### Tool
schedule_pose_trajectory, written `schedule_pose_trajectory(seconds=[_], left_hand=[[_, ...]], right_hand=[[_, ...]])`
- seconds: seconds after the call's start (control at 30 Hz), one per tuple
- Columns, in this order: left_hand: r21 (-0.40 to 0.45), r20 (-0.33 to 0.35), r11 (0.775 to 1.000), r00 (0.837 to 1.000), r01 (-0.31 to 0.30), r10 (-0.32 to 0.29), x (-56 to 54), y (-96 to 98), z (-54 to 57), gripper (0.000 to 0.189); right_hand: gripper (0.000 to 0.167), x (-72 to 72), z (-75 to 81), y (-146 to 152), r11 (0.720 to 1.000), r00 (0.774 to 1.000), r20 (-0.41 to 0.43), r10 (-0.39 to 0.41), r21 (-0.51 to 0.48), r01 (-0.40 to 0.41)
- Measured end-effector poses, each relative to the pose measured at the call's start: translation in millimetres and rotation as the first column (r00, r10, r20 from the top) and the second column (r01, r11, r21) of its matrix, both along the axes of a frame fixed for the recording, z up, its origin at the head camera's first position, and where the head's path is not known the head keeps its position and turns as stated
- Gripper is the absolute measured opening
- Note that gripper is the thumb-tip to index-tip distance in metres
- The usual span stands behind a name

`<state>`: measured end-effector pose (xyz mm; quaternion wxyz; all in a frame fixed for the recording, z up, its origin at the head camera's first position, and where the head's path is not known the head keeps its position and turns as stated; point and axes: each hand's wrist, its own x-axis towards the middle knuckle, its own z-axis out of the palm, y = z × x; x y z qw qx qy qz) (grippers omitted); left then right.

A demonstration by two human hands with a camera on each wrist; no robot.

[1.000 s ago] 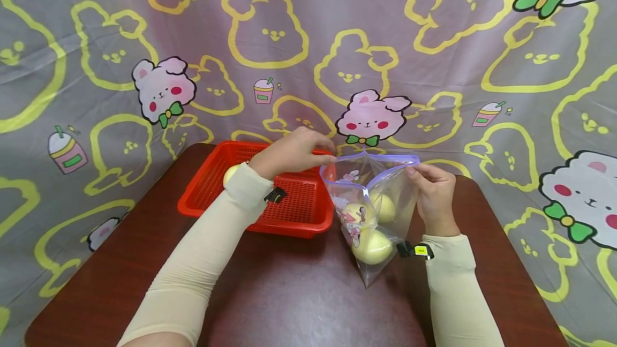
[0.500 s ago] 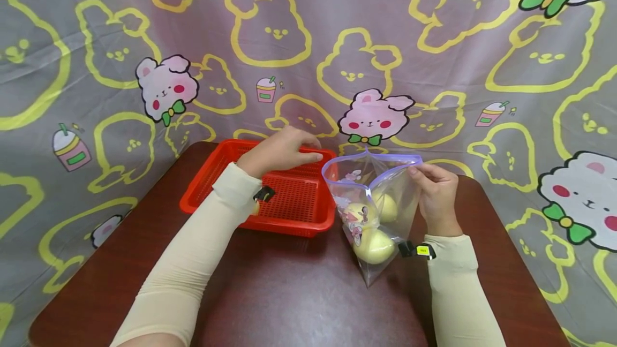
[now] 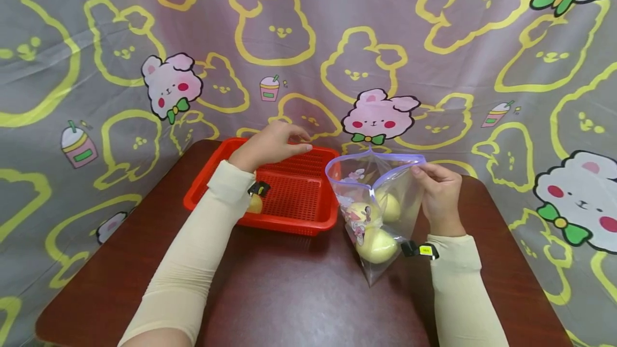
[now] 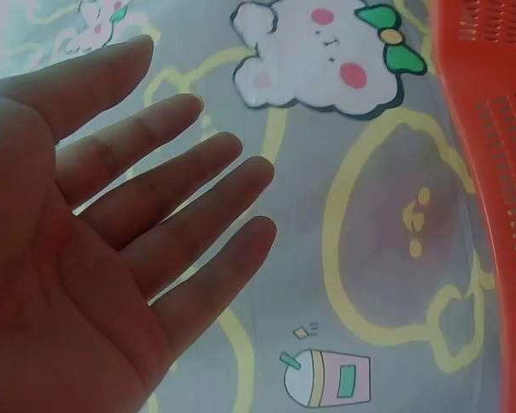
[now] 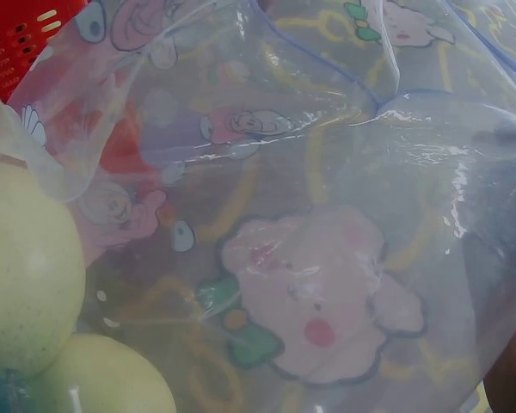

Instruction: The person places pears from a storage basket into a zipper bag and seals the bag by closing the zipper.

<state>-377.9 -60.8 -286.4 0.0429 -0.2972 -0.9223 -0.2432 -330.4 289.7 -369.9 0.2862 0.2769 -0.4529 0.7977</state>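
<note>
My right hand (image 3: 441,191) pinches the right edge of a clear zip-top bag (image 3: 408,197) with a purple rim and printed cartoon figures. The bag's mouth gapes, and three pale yellow round fruits (image 3: 378,245) sit inside it. Two of these fruits (image 5: 26,267) show through the plastic in the right wrist view. My left hand (image 3: 272,143) hovers over the red basket (image 3: 289,224), holding nothing; its fingers spread apart in the left wrist view. Another yellow fruit (image 3: 255,204) lies in the basket, partly hidden by the left wrist.
The dark brown table (image 3: 308,293) carries both the basket on the left and the bag on the right. A grey curtain (image 3: 308,31) with yellow and pink cartoon animals hangs right behind the table. Black wrist cameras (image 3: 419,249) are strapped at the cuffs.
My left hand has drawn back leftward from the bag's rim to above the basket, uncovering part of the fruit there. The right hand keeps its pinch on the bag.
</note>
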Motion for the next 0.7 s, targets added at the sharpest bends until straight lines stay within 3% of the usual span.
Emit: schedule_pose_trajectory(seconds=[0.17,0.33,0.5,0.7], left_hand=[[0.021,0.003,1.0,1.0,-0.016,0.016,-5.5,-8.9,0.4,0.028],[-0.024,0.007,0.996,0.996,-0.09,0.09,-10.7,-23.0,-5.1,0.03],[-0.091,0.039,0.986,0.988,-0.142,0.146,-15.5,-38.2,-10.9,0.034],[-0.07,0.088,0.983,0.98,-0.171,0.177,-21.8,-49.3,-16.1,0.035]], right_hand=[[0.016,0.1,1.0,2,1.0,1.0,-0.003,-0.003,-0.012,0.003],[0.017,-1.1,-0.1,2,1.0,1.0,0.004,-0.003,-0.007,0.003],[0.016,-2.5,-0.9,0,1.0,1.0,0.008,0.007,-0.008,-0.007],[0.014,-2.1,-2.2,1,1.0,1.0,-0.003,-0.005,0.006,0.005]])
